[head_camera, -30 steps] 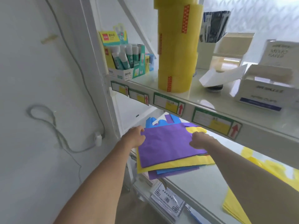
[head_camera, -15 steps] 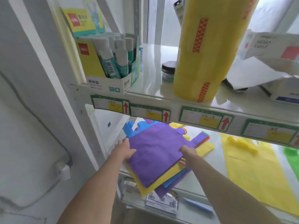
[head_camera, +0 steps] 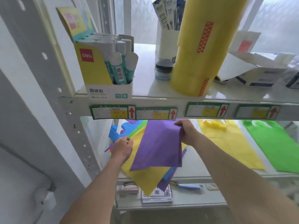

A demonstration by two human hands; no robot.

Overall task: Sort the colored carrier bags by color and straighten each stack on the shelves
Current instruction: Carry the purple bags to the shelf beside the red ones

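Holding the purple bag [head_camera: 159, 145] by its top edge, the right hand [head_camera: 186, 133] lifted it off the mixed pile [head_camera: 142, 177]. The left hand [head_camera: 123, 147] pinched that pile. Yellow stack [head_camera: 229, 143] and green stack [head_camera: 273, 144] lay sorted; more colors were left.

A stationery shop. White metal shelving carried price labels [head_camera: 111, 112] with red arrows along the shelf edge just above both hands. Above those stood a display box of glue sticks [head_camera: 111, 68], stacked yellow tape rolls [head_camera: 196, 50] and packaged pens [head_camera: 168, 15]. Carrier bags [head_camera: 273, 143] lay right of the hands.
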